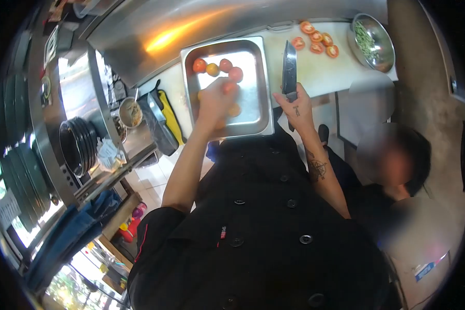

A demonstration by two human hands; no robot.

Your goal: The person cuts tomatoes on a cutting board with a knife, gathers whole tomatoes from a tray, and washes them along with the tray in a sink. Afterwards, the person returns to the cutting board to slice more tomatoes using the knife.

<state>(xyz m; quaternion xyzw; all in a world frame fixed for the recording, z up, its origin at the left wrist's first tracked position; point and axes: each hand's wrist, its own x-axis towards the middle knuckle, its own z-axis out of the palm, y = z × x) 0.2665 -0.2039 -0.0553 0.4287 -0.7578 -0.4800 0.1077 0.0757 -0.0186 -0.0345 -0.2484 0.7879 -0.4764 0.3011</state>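
My left hand [217, 103] reaches into a deep steel tray [268, 98], among several red and orange tomatoes [235, 74]. Motion smears its fingers; a red tomato shows right at the fingertips, but whether they grip it is unclear. To the right of the tray, my right hand [300, 106] is closed around the handle of a kitchen knife [289, 67], whose broad dark blade points away from me over the white cutting board [325, 77]. Several cut tomato pieces [315, 36], cut faces up, lie at the board's far side.
A steel bowl [388, 51] of chopped greens stands at the board's right end. Left of the tray lie yellow and grey cloths [170, 113] with another blade, and a pan [124, 111] holding food. Stacked plates [82, 147] fill a left shelf. A person [423, 155] is close on my right.
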